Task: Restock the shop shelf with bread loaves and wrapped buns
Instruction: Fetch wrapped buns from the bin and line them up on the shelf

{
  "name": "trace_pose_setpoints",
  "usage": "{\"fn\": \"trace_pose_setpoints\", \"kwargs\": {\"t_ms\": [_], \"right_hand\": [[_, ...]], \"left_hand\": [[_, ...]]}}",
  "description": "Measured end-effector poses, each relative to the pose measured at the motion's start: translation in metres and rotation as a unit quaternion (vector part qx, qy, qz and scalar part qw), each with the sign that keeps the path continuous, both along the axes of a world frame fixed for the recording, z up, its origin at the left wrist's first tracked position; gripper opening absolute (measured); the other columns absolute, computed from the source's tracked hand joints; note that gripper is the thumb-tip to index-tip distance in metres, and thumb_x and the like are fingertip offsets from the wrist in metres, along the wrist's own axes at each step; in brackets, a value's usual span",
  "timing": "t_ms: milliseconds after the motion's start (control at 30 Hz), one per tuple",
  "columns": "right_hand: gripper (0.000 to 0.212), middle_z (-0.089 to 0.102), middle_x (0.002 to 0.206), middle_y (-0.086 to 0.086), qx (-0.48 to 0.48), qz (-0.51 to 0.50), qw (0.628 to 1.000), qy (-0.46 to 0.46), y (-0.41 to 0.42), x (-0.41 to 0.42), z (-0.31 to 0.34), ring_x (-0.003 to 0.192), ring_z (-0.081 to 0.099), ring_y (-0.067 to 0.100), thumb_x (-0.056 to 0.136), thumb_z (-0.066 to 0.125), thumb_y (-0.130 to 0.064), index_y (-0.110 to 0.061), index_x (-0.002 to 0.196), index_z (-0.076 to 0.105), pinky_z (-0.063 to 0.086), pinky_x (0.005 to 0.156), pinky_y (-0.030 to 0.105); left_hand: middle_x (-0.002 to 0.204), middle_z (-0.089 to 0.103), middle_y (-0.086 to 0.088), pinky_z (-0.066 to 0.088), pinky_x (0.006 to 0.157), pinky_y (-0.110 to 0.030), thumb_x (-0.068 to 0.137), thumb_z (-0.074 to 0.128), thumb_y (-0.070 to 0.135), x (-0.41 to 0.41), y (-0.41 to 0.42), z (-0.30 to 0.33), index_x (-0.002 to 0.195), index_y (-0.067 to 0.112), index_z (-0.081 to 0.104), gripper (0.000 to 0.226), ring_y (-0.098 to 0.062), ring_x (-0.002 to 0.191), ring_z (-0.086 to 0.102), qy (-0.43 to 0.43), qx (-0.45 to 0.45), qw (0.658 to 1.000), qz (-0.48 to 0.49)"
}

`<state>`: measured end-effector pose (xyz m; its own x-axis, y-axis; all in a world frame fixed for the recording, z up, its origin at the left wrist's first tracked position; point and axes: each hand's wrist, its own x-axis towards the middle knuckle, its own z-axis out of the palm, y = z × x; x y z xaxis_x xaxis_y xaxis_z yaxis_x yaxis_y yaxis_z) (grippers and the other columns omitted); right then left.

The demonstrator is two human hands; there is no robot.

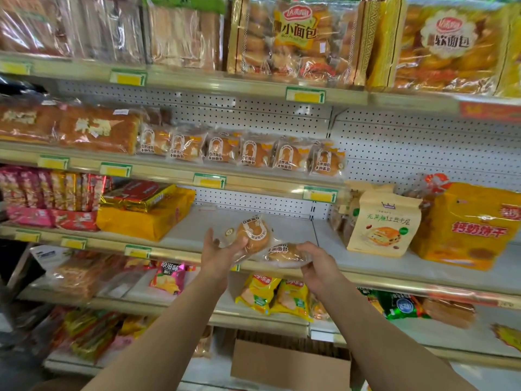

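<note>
My left hand (218, 253) grips a wrapped bun (252, 234) in clear plastic, held upright over the front of the third shelf (253, 221). My right hand (317, 262) holds a second wrapped bun (283, 253), lying flatter, just right of the first and touching it. One shelf up, a row of several identical wrapped buns (242, 152) stands beside two long bread loaves (95, 131). The stretch of shelf behind the two buns in my hands is bare.
Yellow and gold packets (146, 213) lie left of the bare patch, a cream paper bread bag (383, 224) and an orange biscuit bag (473, 224) to its right. Large bread bags (293, 38) fill the top shelf. A cardboard box (290, 362) sits low down.
</note>
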<state>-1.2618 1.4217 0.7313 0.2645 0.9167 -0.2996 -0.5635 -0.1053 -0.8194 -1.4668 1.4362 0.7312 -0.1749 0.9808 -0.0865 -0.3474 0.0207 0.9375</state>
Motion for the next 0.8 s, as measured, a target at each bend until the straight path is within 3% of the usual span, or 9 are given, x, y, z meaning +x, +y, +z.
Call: {"fn": "trace_pose_setpoints", "kwargs": {"t_ms": [200, 233, 300, 333, 400, 600, 667, 733, 800], "right_hand": [[0.018, 0.068, 0.099, 0.017, -0.01, 0.002, 0.999, 0.035, 0.003, 0.012, 0.002, 0.086, 0.065, 0.027, 0.081, 0.065, 0.01, 0.001, 0.096, 0.067, 0.053, 0.091, 0.037], [0.021, 0.067, 0.102, 0.018, -0.01, 0.01, 0.999, 0.043, 0.003, 0.013, 0.003, 0.088, 0.065, 0.028, 0.082, 0.063, 0.01, 0.001, 0.101, 0.066, 0.054, 0.087, 0.036], [0.029, 0.065, 0.106, 0.019, -0.004, 0.023, 0.998, 0.058, 0.003, 0.015, 0.004, 0.091, 0.064, 0.03, 0.083, 0.06, 0.01, -0.002, 0.109, 0.062, 0.055, 0.079, 0.038], [0.03, 0.064, 0.104, 0.018, 0.002, 0.027, 0.998, 0.064, 0.004, 0.016, 0.005, 0.09, 0.064, 0.031, 0.084, 0.058, 0.011, -0.006, 0.108, 0.06, 0.055, 0.076, 0.04], [0.03, 0.061, 0.095, 0.013, 0.02, 0.031, 0.996, 0.078, 0.005, 0.017, 0.008, 0.084, 0.063, 0.03, 0.086, 0.055, 0.012, -0.015, 0.099, 0.057, 0.054, 0.073, 0.041], [0.034, 0.063, 0.113, 0.013, 0.045, 0.01, 0.996, 0.076, 0.003, 0.02, 0.014, 0.097, 0.065, 0.029, 0.087, 0.062, 0.005, -0.018, 0.112, 0.056, 0.056, 0.073, 0.038], [0.034, 0.065, 0.116, 0.013, 0.038, 0.007, 0.996, 0.077, -0.001, 0.02, 0.017, 0.103, 0.064, 0.03, 0.089, 0.065, 0.001, -0.019, 0.115, 0.058, 0.056, 0.074, 0.04], [0.037, 0.064, 0.116, 0.009, 0.035, 0.011, 0.997, 0.067, -0.006, 0.02, 0.019, 0.106, 0.062, 0.03, 0.089, 0.068, -0.004, -0.024, 0.119, 0.058, 0.056, 0.078, 0.042], [0.046, 0.062, 0.117, 0.005, 0.038, 0.017, 0.998, 0.054, -0.01, 0.021, 0.018, 0.111, 0.06, 0.029, 0.09, 0.07, -0.008, -0.028, 0.128, 0.054, 0.056, 0.081, 0.043]], "left_hand": [[0.154, 0.042, -0.02, 0.028, 0.118, -0.049, 0.07, 0.089, 0.007, -0.006, 0.001, 0.001, 0.157, 0.008, 0.02, 0.111, -0.034, 0.133, 0.051, -0.07, -0.04, 0.996, -0.03], [0.148, 0.049, -0.022, 0.031, 0.117, -0.052, 0.063, 0.092, 0.011, -0.007, 0.001, 0.001, 0.149, 0.005, 0.033, 0.105, -0.035, 0.127, 0.057, -0.073, -0.042, 0.996, -0.042], [0.127, 0.065, -0.024, 0.043, 0.109, -0.051, 0.066, 0.09, 0.009, -0.009, 0.0, 0.001, 0.109, 0.004, 0.054, 0.057, -0.035, 0.11, 0.068, -0.05, -0.037, 0.997, -0.049], [0.116, 0.069, -0.023, 0.049, 0.101, -0.048, 0.073, 0.084, 0.003, -0.008, -0.002, 0.003, 0.093, 0.008, 0.053, 0.038, -0.033, 0.098, 0.072, -0.047, -0.036, 0.997, -0.052], [0.103, 0.072, -0.019, 0.054, 0.088, -0.041, 0.079, 0.075, -0.007, -0.006, -0.004, 0.008, 0.082, 0.015, 0.047, 0.036, -0.025, 0.077, 0.076, -0.071, -0.022, 0.996, -0.057], [0.116, 0.071, -0.022, 0.05, 0.102, -0.054, 0.081, 0.074, -0.007, -0.002, -0.002, 0.01, 0.089, 0.017, 0.046, 0.038, -0.031, 0.084, 0.076, -0.107, -0.029, 0.991, -0.07], [0.118, 0.071, -0.019, 0.047, 0.106, -0.053, 0.081, 0.078, 0.001, 0.0, -0.003, 0.012, 0.105, 0.017, 0.049, 0.041, -0.03, 0.089, 0.075, -0.088, -0.036, 0.994, -0.053], [0.12, 0.069, -0.013, 0.043, 0.11, -0.051, 0.079, 0.084, 0.013, 0.002, -0.006, 0.014, 0.13, 0.025, 0.042, 0.067, -0.026, 0.095, 0.073, -0.066, -0.041, 0.996, -0.035], [0.122, 0.069, -0.011, 0.046, 0.108, -0.049, 0.077, 0.086, 0.022, 0.002, -0.009, 0.015, 0.135, 0.036, 0.041, 0.075, -0.027, 0.095, 0.074, -0.067, -0.034, 0.997, -0.026]]}}
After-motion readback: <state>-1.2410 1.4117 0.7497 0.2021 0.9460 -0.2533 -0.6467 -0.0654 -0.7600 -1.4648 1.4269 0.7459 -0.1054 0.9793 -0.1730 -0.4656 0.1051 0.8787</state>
